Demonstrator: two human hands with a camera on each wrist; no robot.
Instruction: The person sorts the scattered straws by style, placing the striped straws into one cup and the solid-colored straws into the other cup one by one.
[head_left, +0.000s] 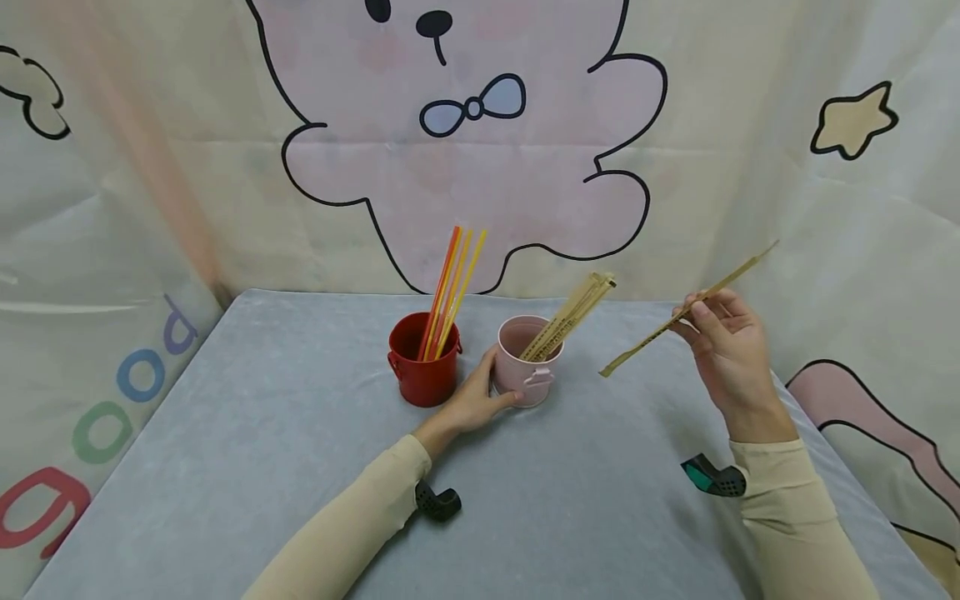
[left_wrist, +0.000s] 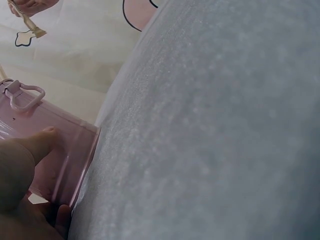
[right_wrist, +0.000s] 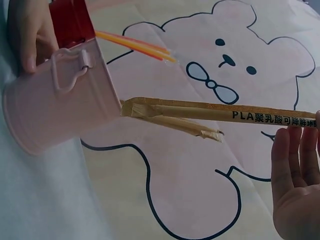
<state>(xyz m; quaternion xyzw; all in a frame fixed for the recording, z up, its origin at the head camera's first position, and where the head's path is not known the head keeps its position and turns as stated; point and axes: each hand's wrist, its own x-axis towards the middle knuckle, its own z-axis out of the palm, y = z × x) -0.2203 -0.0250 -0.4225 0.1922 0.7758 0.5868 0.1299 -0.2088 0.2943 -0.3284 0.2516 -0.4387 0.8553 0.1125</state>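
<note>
My left hand (head_left: 471, 398) grips the side of a small pink bucket (head_left: 517, 379), with the thumb across its front near the base. Several paper-wrapped straws (head_left: 570, 317) lean to the right inside that bucket. Up and to the right, my right hand (head_left: 727, 342) pinches one more paper-wrapped straw (head_left: 652, 335) near its middle, held in the air at a slant. Its lower end points toward the pink bucket, apart from it in the head view. Printed lettering shows on this wrapper (right_wrist: 225, 114) in the right wrist view.
Just left of the pink bucket stands a red bucket (head_left: 423, 387) holding several orange and yellow straws (head_left: 452, 292). Both buckets rest on a grey-blue cloth-covered table (head_left: 262, 433). A printed curtain (head_left: 705, 125) hangs behind the table and at its sides.
</note>
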